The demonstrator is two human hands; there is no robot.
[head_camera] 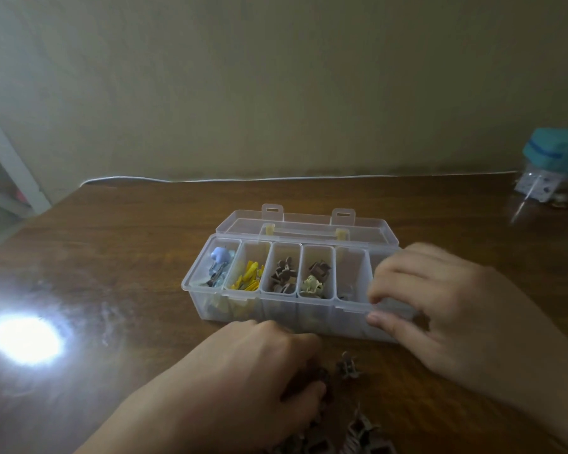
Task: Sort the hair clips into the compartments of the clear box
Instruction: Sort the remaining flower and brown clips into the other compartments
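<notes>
Where the wooden table point(118, 244) runs nearest the camera, a loose heap of brown hair clips point(358, 434) lies along the bottom edge, with one small brown clip point(347, 364) a little apart and just beyond the heap. The left hand point(243, 371) rests palm down over the left part of that heap, its fingers curled down among the clips; whether they actually pinch one is hidden by the hand itself. The right hand point(440, 303) is further forward at the right end of the clear box point(276, 309), fingers bent over the last compartment and thumb against the front wall, so that it grips the box's rim at that end. The box stands open on the table, its compartments in a row from left to right: pale blue clips point(219, 262) in the first, yellow clips point(248, 275) in the second, dark brown clips point(284, 273) in the third, brown and cream clips point(315, 278) together in the fourth, and something small and dark at the near end of the fifth, too blurred to tell. The lid point(309, 226) lies folded back behind the box. A bright patch of glare point(27, 339) sits on the table at the left, and far off at the right corner stands a clear jar with a teal lid point(558, 162), against the plain wall point(276, 77).
</notes>
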